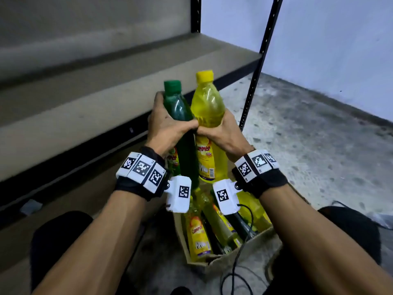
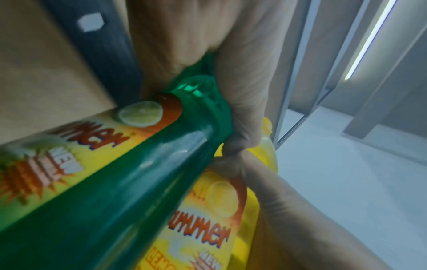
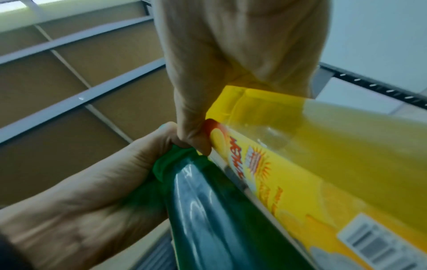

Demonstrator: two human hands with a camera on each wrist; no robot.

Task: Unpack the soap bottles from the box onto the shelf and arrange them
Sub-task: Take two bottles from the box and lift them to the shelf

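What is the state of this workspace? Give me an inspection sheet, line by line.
Surface: brown board shelf with a black metal frame, nothing seen on the part in view.
Job's things: green plastic soap bottle and yellow plastic soap bottle held upright side by side above the open cardboard box; more bottles lie inside the box.
Clutter: small pale scrap under the shelf, unclear what.
Hands: left hand has its grip round the green bottle; right hand round the yellow one; thumbs touch.
Cables: black cable runs over the box edge to the floor.
Surroundings: stained concrete floor, pale wall.
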